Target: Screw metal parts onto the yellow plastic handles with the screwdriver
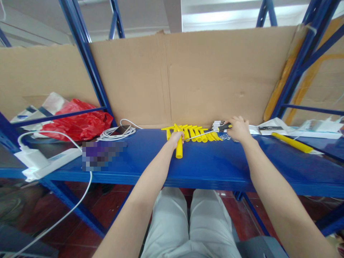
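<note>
A yellow piece (179, 152) is gripped in the closed fingers of the left hand (177, 139), near the middle of the blue surface (212, 161), between its front and rear edges; its round end is pointed toward the front edge. A screwdriver (225, 127) is held by its black-and-yellow handle in the closed fingers of the right hand (238, 128), near the rear edge. Its shaft is directed leftward to the yellow piece; whether contact is made at the tip cannot be told. Similar yellow parts (197, 138) are laid in a row along the rear edge, with small pieces (225, 137) scattered at the right end of the row. A coiled white cable (116, 133) is placed farther left by the rear edge. A yellow tube (291, 142) is noted toward the right end.
</note>
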{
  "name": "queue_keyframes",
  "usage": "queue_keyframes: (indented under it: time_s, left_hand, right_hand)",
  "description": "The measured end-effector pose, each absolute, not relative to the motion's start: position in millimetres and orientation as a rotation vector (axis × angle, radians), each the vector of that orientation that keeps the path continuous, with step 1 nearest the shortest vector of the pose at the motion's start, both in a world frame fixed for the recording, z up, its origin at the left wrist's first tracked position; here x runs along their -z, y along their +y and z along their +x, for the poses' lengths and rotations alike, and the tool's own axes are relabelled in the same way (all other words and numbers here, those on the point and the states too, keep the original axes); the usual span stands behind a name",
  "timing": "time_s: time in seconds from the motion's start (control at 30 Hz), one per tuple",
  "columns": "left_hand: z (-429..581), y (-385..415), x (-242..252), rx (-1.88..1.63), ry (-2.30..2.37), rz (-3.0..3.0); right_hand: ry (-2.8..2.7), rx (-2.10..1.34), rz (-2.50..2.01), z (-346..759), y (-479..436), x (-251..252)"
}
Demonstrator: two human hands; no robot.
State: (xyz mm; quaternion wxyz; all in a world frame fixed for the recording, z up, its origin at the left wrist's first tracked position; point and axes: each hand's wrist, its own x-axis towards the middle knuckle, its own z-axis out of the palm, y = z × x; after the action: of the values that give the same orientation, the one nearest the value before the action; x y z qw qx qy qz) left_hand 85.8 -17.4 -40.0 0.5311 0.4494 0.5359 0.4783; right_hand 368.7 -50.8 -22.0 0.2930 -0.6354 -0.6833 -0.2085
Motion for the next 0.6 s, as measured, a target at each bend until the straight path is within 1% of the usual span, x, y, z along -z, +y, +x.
queue_keyframes:
  time_s: [0.3,0.6]
  left_hand:
    - [84.1,-16.8,39.2,-1.102,1.317,1.065]
    - [85.5,-16.7,39.7,-1.113,1.225,1.069]
  right_hand:
    - [-1.600,0.593,-1.714,383.9,-50.9,22.1]
    - [-1.584,0.576,-1.738,382.8,-49.0,23.5]
